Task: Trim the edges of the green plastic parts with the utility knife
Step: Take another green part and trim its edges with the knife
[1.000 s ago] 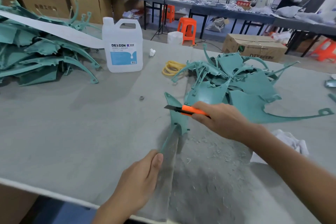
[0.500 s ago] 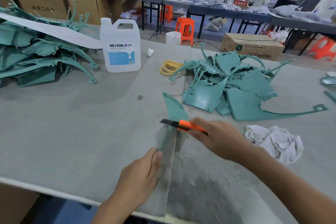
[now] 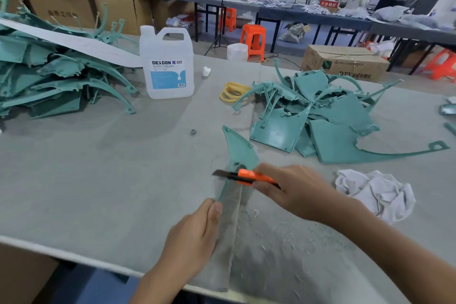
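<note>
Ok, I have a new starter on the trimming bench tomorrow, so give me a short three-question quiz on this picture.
1. Which hand holds the orange knife?
2. True or false: the white jug stands upright on the table.
3. What does the left hand grip? A the knife; B the green part under the blade; C the jug.
Key: 1 the right hand; 2 true; 3 B.
</note>
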